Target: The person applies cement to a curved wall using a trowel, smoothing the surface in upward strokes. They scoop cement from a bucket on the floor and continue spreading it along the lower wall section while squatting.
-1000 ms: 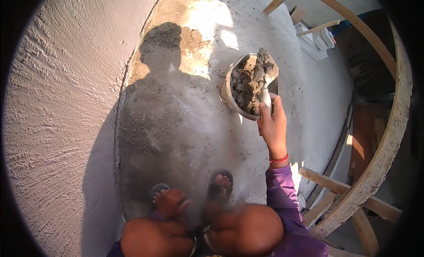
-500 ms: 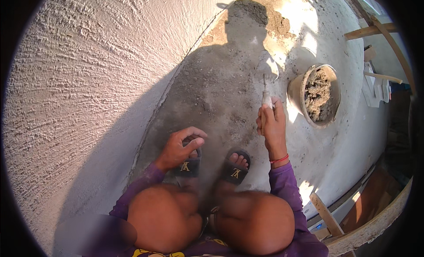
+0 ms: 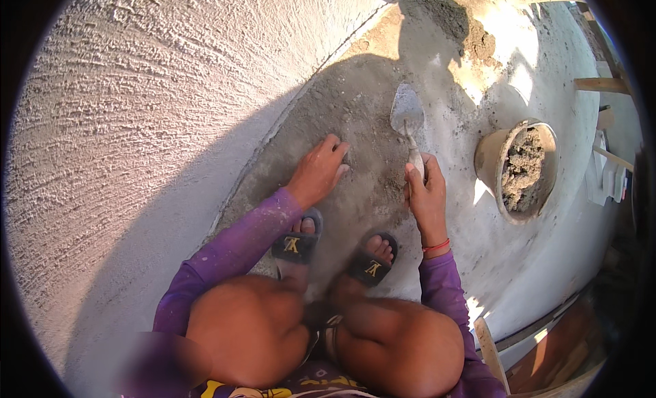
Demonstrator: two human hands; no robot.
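My right hand (image 3: 428, 198) grips the pale handle of a pointed trowel (image 3: 408, 111), whose metal blade lies low over the ground, tip facing away from me. Over the grey, dusty ground (image 3: 355, 117), my left hand (image 3: 320, 168) reaches forward beside the wall's foot. Its fingers are bent and a gap shows between thumb and forefinger, with nothing visible in them. Whether its fingertips touch the ground I cannot tell. To the right of the trowel, a round bucket (image 3: 493, 155) leans toward me, holding wet, lumpy mortar (image 3: 525, 169).
A rough plastered wall (image 3: 157, 97) rises along the left. Dark mortar heaps (image 3: 444, 15) lie at the far end, partly in my shadow. Timber pieces (image 3: 601, 85) stick in from the right, and another plank (image 3: 490, 353) stands at lower right. My sandalled feet (image 3: 372, 261) are just below my hands.
My left hand has moved forward and right, away from my foot to the ground ahead. The trowel's blade has shifted slightly, staying in my right hand. The view has turned, moving the bucket rightward.
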